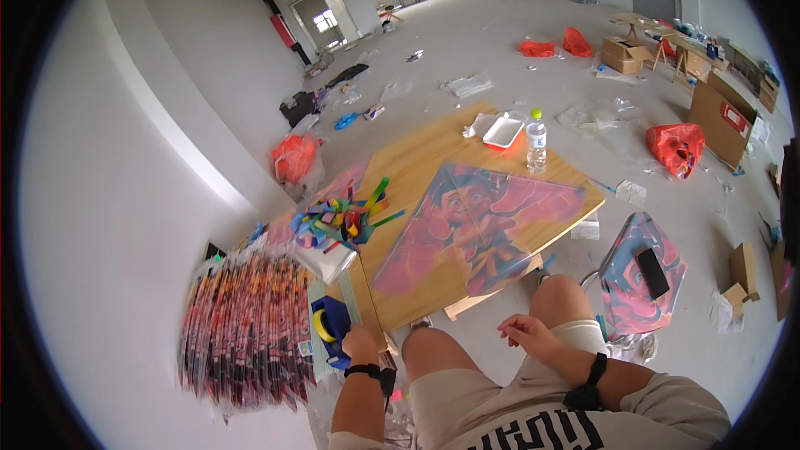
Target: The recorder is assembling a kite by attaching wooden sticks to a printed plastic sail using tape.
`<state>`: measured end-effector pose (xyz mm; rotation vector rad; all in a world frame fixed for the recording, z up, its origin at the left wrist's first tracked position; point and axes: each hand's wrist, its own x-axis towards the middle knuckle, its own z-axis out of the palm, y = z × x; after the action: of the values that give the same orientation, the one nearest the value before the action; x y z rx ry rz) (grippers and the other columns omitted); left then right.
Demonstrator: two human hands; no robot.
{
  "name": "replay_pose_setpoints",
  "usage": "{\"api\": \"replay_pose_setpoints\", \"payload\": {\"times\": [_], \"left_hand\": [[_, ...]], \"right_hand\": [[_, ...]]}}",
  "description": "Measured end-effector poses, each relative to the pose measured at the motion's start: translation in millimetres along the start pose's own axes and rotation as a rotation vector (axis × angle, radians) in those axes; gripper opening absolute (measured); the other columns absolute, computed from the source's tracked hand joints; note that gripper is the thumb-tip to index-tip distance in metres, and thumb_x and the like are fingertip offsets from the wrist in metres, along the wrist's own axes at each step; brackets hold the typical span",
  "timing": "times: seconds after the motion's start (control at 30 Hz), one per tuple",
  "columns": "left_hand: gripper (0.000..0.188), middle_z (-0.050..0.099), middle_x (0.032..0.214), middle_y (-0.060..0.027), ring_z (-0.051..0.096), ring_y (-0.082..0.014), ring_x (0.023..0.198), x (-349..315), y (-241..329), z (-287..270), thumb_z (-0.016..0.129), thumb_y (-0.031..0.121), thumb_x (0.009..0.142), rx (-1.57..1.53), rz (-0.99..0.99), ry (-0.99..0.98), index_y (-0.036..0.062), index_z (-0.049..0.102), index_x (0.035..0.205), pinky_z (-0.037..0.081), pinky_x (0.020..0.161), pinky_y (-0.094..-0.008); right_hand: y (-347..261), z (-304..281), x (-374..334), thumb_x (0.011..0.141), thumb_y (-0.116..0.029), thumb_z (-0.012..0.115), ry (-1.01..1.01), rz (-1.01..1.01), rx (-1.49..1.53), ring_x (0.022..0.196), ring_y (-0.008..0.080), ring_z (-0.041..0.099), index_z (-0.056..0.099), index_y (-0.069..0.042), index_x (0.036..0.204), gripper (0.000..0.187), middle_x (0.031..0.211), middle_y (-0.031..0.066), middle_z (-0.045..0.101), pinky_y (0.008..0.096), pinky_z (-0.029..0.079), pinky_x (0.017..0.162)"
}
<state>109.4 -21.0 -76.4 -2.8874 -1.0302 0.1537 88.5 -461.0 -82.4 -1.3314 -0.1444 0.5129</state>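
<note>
A thin printed kite (475,221) in pink and blue lies flat on the wooden table (408,167) before me. My left hand (360,344) is closed at the side of a blue tape dispenser (336,325) that carries a yellow roll. Its fingers are mostly hidden, and what they grip cannot be made out. Over my lap, my right hand (529,332) is apart from the kite, its thumb and fingers drawn together. Anything in that pinch is too small to name. Several colourful strips (346,217) lie in a heap left of the kite.
A thick row of plastic-wrapped packs (246,325) stands at the left. On the table's far side are a water bottle (536,142) and a white tray (503,131). To my right, a stool bears another printed piece (625,292) under a black phone (652,273). Cardboard boxes (721,121) stand beyond.
</note>
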Motion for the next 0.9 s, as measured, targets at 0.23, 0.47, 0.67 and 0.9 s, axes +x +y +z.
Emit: {"api": "replay_pose_setpoints", "payload": {"times": [0.23, 0.47, 0.67, 0.9], "left_hand": [[0.022, 0.079, 0.112, -0.01, 0.076, -0.0293, 0.106, 3, -8, 1, 0.063, 0.02, 0.098, 0.127, 0.088, -0.083, 0.0121, 0.082, 0.105, 0.062, 0.084, -0.0398], [0.021, 0.079, 0.11, -0.0104, 0.077, -0.0307, 0.105, 16, -13, 20, 0.063, 0.017, 0.098, 0.15, 0.126, -0.02, 0.0099, 0.082, 0.103, 0.063, 0.082, -0.0402], [0.02, 0.077, 0.099, -0.0137, 0.076, -0.0289, 0.092, -2, -22, -7, 0.063, 0.016, 0.098, 0.133, 0.199, 0.032, 0.0047, 0.079, 0.102, 0.061, 0.075, -0.0381], [0.029, 0.066, 0.076, -0.0114, 0.059, -0.0173, 0.064, -84, -91, -53, 0.068, 0.029, 0.101, 0.016, 0.402, 0.027, 0.0005, 0.074, 0.105, 0.046, 0.058, -0.032]], "right_hand": [[3, -4, 1, 0.105, -0.014, 0.063, 0.014, 0.023, -0.061, 0.079, 0.0079, 0.061, 0.071, -0.006, 0.118, 0.017, 0.097, 0.0005, 0.07, 0.0233, 0.05, 0.07], [17, -7, 3, 0.103, -0.017, 0.066, -0.008, -0.035, -0.093, 0.078, 0.0094, 0.063, 0.071, -0.007, 0.118, 0.018, 0.097, 0.0017, 0.07, 0.0259, 0.053, 0.072], [15, -4, 4, 0.105, -0.019, 0.066, -0.035, 0.024, -0.212, 0.084, 0.0091, 0.062, 0.07, -0.007, 0.119, 0.019, 0.101, 0.001, 0.07, 0.0252, 0.053, 0.076], [28, -7, 6, 0.104, -0.018, 0.066, -0.026, -0.021, -0.232, 0.081, 0.0095, 0.064, 0.071, -0.006, 0.118, 0.019, 0.1, 0.0019, 0.071, 0.0258, 0.054, 0.074]]}}
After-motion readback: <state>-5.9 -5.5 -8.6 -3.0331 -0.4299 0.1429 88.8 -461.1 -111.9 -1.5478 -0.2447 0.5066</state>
